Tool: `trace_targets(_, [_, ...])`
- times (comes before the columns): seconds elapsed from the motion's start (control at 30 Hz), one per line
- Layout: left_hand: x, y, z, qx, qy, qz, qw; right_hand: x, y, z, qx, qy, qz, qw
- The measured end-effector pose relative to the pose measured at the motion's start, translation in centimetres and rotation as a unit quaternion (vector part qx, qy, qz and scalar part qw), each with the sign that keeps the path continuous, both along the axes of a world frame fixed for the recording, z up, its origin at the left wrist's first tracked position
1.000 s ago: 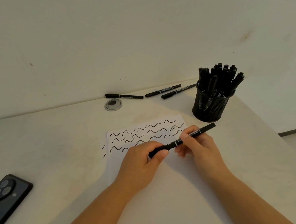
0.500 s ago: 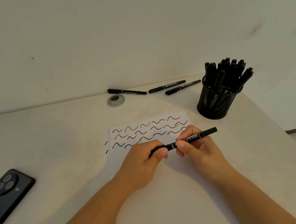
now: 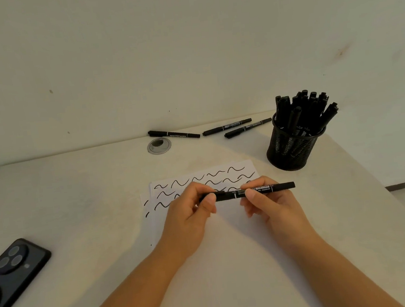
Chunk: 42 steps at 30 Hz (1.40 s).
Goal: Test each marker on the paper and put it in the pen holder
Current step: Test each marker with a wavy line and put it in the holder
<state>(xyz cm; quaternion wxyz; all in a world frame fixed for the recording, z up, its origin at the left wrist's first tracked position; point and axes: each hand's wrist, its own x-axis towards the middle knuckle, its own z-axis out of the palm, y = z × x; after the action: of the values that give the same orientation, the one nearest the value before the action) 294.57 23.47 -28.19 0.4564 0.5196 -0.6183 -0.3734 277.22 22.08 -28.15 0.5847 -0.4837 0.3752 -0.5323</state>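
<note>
While 2 hands [image 3: 190,217] grip 1 marker [image 3: 228,195], 3 loose [image 3: 226,126].

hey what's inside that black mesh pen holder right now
The pen holder is packed with black markers, standing capped and leaning outward above its rim. Their lower ends show only dimly through the mesh, so an exact count and the holder's bottom stay hidden.

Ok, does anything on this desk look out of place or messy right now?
Nothing is spilled or damaged. Three markers lie loose by the wall, outside the mesh pen holder. A phone hangs past the desk's left edge.
</note>
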Motion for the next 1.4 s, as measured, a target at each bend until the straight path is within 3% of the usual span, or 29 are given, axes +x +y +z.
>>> trace_targets(0.13, [0.4, -0.4, 0.8, -0.006, 0.054, 0.034, 0.998, -1.1, -0.3, 0.5, 0.019, -0.05, -0.033, 0.998])
trace_targets(0.27, [1.1, -0.9, 1.8, -0.04, -0.018, 0.032, 0.998, -2.7, -0.7, 1.1, -0.046, 0.143, -0.06, 0.987])
trace_targets(0.33, [0.8, -1.3, 2.4, -0.057, -0.089, 0.021, 0.994, -3.1, -0.6, 1.7, -0.088, 0.273, -0.054, 0.956])
trace_targets(0.43, [-0.7, -2.0, 3.7, -0.086, -0.16, -0.007, 0.983, -3.5, -0.6, 3.1, -0.177, 0.439, -0.014, 0.881])
trace_targets(0.63, [-4.1, -3.5, 5.6, -0.152, -0.226, -0.069, 0.96, -3.8, -1.5, 5.4, -0.255, 0.505, -0.024, 0.824])
trace_targets(0.77, [-5.2, -5.5, 6.3, -0.149, -0.18, -0.061, 0.97, -5.2, -2.7, 6.7, -0.26, 0.555, -0.059, 0.788])
trace_targets(0.87, [-5.3, -8.7, 6.1, -0.111, -0.157, -0.025, 0.981, -6.6, -3.7, 7.9, -0.233, 0.542, -0.096, 0.802])
trace_targets(1.07, [-4.8, -15.8, 3.8, -0.056, -0.388, -0.006, 0.92, -8.8, -5.2, 10.7, -0.22, 0.378, -0.225, 0.871])
trace_targets(1.23, [-5.0, -18.5, 1.9, -0.053, -0.466, 0.0, 0.883, -9.4, -5.8, 11.0, -0.232, 0.306, -0.279, 0.88])
trace_targets(1.4, [-5.8, -19.5, 0.4, -0.053, -0.49, 0.01, 0.87, -9.8, -6.2, 10.1, -0.239, 0.253, -0.311, 0.884])
